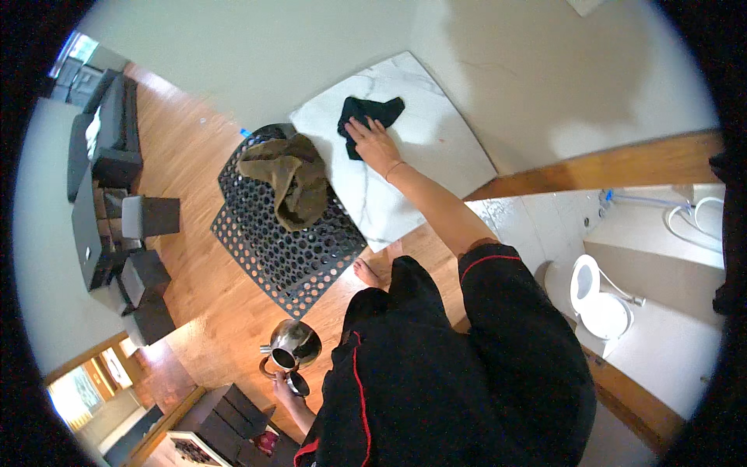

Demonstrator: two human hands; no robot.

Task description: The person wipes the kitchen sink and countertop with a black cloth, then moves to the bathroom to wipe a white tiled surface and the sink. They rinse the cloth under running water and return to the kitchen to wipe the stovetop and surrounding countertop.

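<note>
A black cloth [367, 119] lies bunched on a white, marble-patterned tabletop [449, 140]. My right hand [372, 143] presses flat on the cloth's near part, fingers spread and the palm turned down. Low at the left, my left hand [283, 385] is closed around the handle of a shiny metal kettle [303, 341], held over the wood floor. The kettle's round mouth shows dark. A small round metal piece, perhaps its lid [298, 383], is beside my left fingers; whether I grip it too I cannot tell.
Left of the tabletop, a brown cloth [303, 198] lies over black perforated rubber mats [257, 201]. A bare foot [366, 272] is near the mats' edge. Grey chairs [160, 216] and a sofa [117, 134] stand farther left. A toilet [607, 315] is at the right, beyond a wooden threshold.
</note>
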